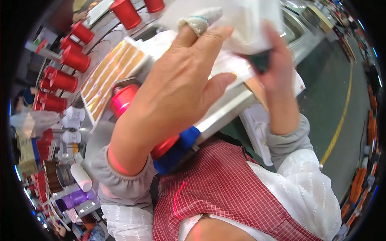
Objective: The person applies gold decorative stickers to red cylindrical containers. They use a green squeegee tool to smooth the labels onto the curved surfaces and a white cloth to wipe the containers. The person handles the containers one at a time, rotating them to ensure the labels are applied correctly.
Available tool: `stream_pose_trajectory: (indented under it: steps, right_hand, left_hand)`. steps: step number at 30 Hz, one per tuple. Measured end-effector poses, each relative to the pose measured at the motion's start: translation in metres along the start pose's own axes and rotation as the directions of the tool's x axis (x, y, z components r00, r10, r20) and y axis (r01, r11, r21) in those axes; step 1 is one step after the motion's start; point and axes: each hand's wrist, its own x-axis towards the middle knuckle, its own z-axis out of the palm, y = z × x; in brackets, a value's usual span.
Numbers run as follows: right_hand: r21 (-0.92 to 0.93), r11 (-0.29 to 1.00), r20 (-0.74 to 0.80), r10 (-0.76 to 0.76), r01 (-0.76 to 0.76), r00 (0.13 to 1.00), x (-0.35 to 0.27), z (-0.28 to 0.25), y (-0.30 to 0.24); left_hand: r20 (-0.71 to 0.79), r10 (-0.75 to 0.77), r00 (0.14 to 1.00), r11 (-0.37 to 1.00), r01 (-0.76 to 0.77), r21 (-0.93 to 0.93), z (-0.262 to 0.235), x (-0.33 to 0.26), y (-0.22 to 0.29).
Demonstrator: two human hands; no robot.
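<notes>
White, blurred sheeting (251, 24) is up by the fingertips of both hands. The left hand (179, 82), one finger wrapped in pale cloth (201, 22), is spread with its thumb well apart; the right hand (278, 68) is at the sheeting's edge, too blurred to tell whether it grips. Below the left forearm show a red cylinder (124, 97) and a blue part (177, 150); beside them, an orange-and-white striped panel (114, 70), then red spools (75, 58) farther left.
</notes>
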Motion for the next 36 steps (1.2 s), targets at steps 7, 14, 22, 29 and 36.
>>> stream_pose_trajectory:
  steps: [7,14,22,29,36]
  right_hand:
    - [-0.375,0.914,-0.733,-0.393,0.152,0.556,-0.131,-0.231,-0.160]
    - [-0.147,0.920,-0.976,-0.075,-0.363,0.206,-0.213,-0.378,-0.090]
    - [-0.925,-0.373,0.183,-0.294,0.064,0.938,-0.123,-0.203,-0.089]
    - [-0.801,-0.575,0.377,-0.262,0.170,0.888,-0.120,-0.208,-0.062]
    - [-0.798,-0.551,0.423,-0.221,0.245,0.879,-0.113,-0.204,-0.075]
  left_hand:
    - [-0.059,-0.150,0.987,0.985,0.143,-0.100,-0.034,-0.033,-0.001]
    - [-0.039,-0.421,0.906,0.901,0.413,-0.132,-0.008,-0.069,0.005]
    - [0.023,-0.443,0.896,0.882,0.440,-0.167,0.021,-0.089,0.025]
    - [0.011,-0.485,0.875,0.869,0.483,-0.108,0.031,-0.098,0.023]
    - [-0.009,-0.410,0.912,0.911,0.409,-0.049,0.037,-0.095,0.025]
